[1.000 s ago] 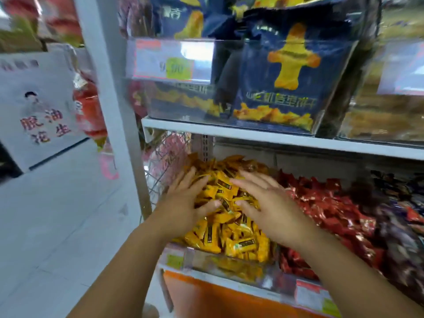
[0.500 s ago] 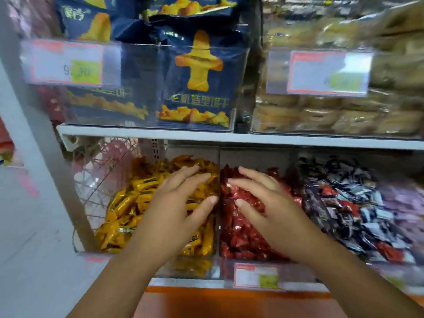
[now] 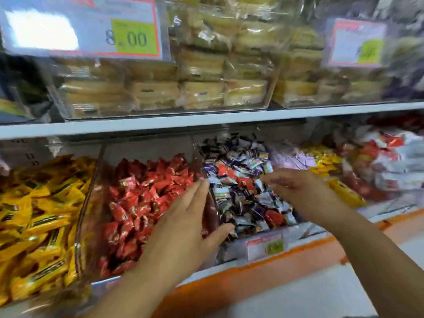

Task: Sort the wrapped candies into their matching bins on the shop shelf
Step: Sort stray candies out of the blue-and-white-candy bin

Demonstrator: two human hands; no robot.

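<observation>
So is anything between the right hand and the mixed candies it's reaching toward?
Nothing visible. The right hand hovers with fingers spread directly over the open-topped bin of mixed candies. The clear divider between that bin and the red candies lies by the left hand, off the right hand's path.

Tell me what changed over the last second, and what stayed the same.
Both hands worked rightward along the shelf: from the yellow candies, past the red candies. Now the left hand straddles the divider beside the red bin and the right hand reaches over the mixed candies. Neither hand visibly took hold of anything. The candy piles look undisturbed.
</observation>
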